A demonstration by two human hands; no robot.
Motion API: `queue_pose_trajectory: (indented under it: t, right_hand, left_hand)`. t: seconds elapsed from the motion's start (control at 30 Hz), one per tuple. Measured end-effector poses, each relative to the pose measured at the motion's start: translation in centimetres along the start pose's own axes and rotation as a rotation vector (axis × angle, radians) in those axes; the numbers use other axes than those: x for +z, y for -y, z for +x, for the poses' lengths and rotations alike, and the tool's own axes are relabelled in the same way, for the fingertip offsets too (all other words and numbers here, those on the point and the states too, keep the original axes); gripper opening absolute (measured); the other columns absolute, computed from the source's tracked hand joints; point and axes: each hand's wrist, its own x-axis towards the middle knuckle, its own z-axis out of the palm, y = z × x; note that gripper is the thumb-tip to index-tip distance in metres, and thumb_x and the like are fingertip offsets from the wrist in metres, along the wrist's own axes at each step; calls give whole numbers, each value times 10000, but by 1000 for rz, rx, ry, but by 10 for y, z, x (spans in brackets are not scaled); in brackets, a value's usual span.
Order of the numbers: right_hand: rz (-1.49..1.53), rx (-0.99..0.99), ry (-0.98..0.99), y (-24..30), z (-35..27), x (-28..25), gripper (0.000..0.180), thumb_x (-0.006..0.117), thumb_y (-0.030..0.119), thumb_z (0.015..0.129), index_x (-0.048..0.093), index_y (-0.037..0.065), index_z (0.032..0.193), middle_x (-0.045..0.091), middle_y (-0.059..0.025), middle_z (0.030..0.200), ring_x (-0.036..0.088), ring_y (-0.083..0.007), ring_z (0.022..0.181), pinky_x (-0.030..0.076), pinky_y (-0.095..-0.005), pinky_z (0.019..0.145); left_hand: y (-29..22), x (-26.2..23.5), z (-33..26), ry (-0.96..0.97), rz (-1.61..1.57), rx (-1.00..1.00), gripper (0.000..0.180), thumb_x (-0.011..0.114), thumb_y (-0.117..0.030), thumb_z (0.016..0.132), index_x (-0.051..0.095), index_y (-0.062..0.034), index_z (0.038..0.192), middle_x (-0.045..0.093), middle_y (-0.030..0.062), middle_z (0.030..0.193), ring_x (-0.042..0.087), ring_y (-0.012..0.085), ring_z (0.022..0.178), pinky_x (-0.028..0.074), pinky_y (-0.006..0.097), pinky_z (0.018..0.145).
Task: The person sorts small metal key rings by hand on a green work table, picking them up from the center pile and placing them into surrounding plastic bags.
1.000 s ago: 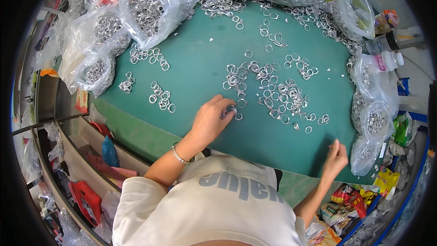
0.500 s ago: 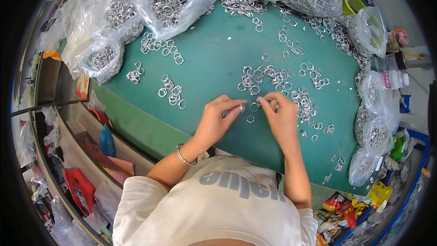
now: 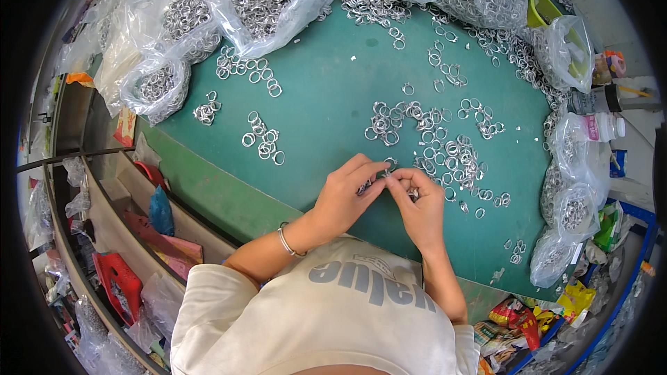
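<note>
Fingers (image 3: 377, 167) of the left hand (image 3: 340, 196) are curling inward and keeping closely together around small, round, silver-coloured metal rings (image 3: 365, 186), whose edges are showing between the thumb and the bent fingers. Those of the right hand (image 3: 422, 210) are bending over some small silvery pieces (image 3: 415, 195), too covered to tell apart, while its thumb and forefinger are pinching together at the left fingertips, over the near part of the flat green table (image 3: 313, 118). Just beyond the meeting tips, one silver-coloured round ring (image 3: 390, 160) is showing; whether it is being pinched or is lying on the table, one cannot tell. Being round, it is presenting no clear long axis, and which way its setting is pointing is too small to read. The rings inside the left hand are facing in directions that the fingers are hiding. Beyond the hands and to their right, a loose spread of silver rings (image 3: 453, 158) is lying on the table; to the left, a narrow cluster of silver rings (image 3: 265, 143) is stretching from far left to near right. Clear plastic bags (image 3: 306, 3) filled with rings are lining the table's far edge.
</note>
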Motion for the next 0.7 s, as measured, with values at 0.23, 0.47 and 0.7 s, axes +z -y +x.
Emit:
queue_pose_trajectory:
  t: [0.23,0.47,0.7]
  right_hand:
    - [588,276,202,-5,-1,-16,112,568,117,930,570,16,977,490,48,661,334,2,490,223,-180,425]
    - [590,320,199,-3,-2,-20,122,538,136,952,543,22,995,472,48,681,295,3,486,189,-183,421]
    - [408,112,203,-3,-6,-23,91,566,127,930,570,38,946,509,39,710,364,-2,534,259,-172,455]
  left_hand:
    - [6,-9,6,211,-82,-86,350,700,5,756,605,-16,1093,547,67,739,508,161,627,438,274,585]
    - [2,-16,14,433,-680,-551,211,629,-114,886,628,40,1030,556,-3,747,484,61,635,409,221,549]
    - [-7,-13,17,373,-640,-607,213,582,-155,921,655,20,1017,558,-3,755,489,59,631,385,210,525]
